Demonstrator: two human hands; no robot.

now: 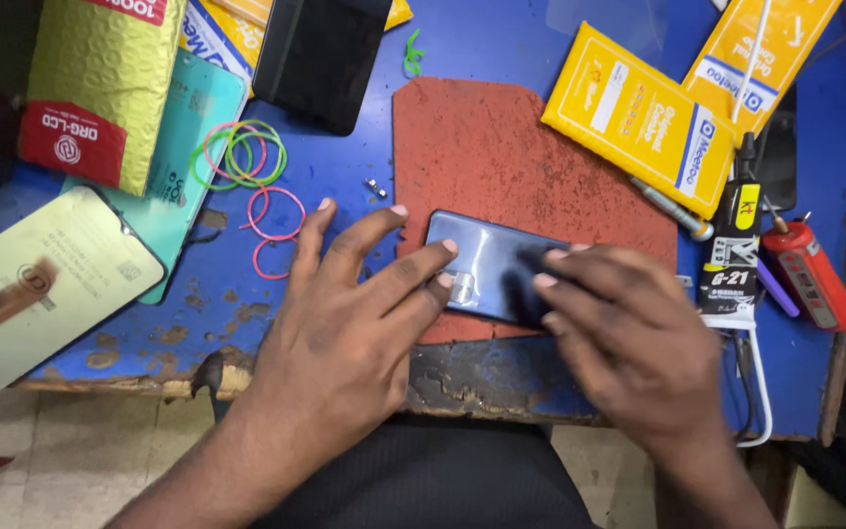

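Blue tabletop [501, 44], chipped near edge, w/ red mat [501, 147] at centre, prob. to stop sliding. Dark phone [487, 264] lies flat on mat's near side. Left hand [354, 323] pins its left end, fingers flat, no grip; right hand [629, 333] presses its right end, fingertips down.

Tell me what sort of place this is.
Probably a phone repair bench. Both hands press a blue phone on a red mat; a glue tube, a loose screen and yellow parts packets lie around on the worn blue table.
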